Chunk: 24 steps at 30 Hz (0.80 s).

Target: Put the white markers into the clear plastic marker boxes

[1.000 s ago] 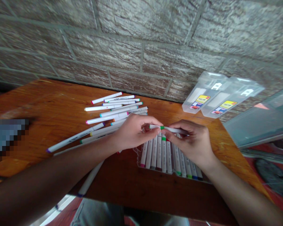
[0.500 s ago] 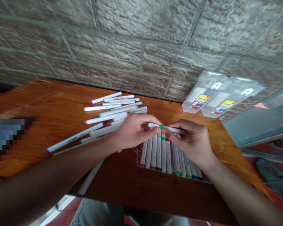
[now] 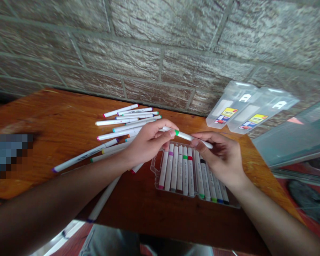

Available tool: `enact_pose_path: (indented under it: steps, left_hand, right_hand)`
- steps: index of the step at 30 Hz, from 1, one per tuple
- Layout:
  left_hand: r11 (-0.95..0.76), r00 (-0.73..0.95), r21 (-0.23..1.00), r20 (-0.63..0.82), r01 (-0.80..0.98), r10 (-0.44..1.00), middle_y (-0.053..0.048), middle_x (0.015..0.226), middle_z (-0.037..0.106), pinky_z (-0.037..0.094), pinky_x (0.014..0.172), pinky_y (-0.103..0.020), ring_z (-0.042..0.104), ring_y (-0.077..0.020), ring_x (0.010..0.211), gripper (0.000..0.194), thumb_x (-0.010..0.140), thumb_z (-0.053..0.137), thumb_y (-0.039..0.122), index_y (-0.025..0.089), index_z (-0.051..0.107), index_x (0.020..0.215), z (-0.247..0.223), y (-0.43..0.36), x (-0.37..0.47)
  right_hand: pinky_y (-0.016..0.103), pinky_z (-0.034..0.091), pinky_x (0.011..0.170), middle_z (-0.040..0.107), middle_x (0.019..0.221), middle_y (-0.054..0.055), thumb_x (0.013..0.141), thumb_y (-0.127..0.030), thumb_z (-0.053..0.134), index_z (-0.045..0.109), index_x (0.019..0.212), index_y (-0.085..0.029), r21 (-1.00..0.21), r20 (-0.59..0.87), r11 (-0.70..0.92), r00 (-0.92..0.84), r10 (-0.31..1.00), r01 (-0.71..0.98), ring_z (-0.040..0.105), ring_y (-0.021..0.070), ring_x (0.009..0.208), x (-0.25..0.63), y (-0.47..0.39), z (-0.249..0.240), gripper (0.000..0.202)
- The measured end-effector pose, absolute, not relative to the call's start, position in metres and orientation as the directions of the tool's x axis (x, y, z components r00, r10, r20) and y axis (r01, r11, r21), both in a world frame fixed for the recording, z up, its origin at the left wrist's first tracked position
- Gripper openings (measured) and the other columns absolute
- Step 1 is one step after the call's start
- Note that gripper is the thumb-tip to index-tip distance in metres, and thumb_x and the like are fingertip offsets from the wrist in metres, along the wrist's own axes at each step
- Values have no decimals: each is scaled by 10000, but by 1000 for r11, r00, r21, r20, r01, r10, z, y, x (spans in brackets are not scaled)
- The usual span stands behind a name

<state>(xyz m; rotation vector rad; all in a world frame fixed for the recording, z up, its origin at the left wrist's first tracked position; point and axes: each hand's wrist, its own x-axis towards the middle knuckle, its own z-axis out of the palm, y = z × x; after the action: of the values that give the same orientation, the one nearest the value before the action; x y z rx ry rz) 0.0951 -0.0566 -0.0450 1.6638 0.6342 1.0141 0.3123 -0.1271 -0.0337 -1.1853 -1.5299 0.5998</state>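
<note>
Just right of the frame's centre, the left hand (image 3: pixel 149 142) and right hand (image 3: pixel 225 154) hold one white marker with a green band (image 3: pixel 185 136) aslant above the counter (image 3: pixel 58 117). The left fingers pinch its upper-left end, the right fingers its lower-right part; below, a clear tray (image 3: pixel 156 168) carries a row of markers (image 3: pixel 185 176).
</note>
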Motion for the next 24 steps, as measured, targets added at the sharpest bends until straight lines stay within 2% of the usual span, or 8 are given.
enact_pose_path:
  steps: [7, 18, 24]
  left_hand:
    - [-269, 453, 956, 291, -114, 843, 13, 785, 625, 503, 549, -242, 618, -96, 559, 190, 957, 682, 356, 170, 672, 993, -41, -54, 95]
    - [-170, 436, 959, 256, -227, 863, 17, 777, 599, 482, 530, -254, 591, -92, 546, 149, 927, 707, 311, 168, 680, 963, -43, -50, 96]
    - [-141, 434, 955, 246, -261, 867, 10, 779, 615, 474, 530, -252, 588, -91, 548, 174, 911, 738, 334, 172, 692, 952, -44, -49, 96]
  right_hand:
    - [273, 489, 471, 804, 815, 36, 900, -352, 810, 825, 1003, -241, -887, 396, 357, 86, 914, 293, 620, 134, 553, 313, -127, -30, 152]
    - [264, 410, 450, 786, 777, 27, 941, -346, 778, 832, 1059, -248, -921, 358, 337, 85, 930, 197, 544, 118, 519, 318, -127, -34, 164]
    - [273, 416, 449, 791, 797, 26, 954, -353, 763, 837, 1104, -268, -937, 336, 325, 84, 938, 129, 525, 115, 504, 320, -126, -36, 188]
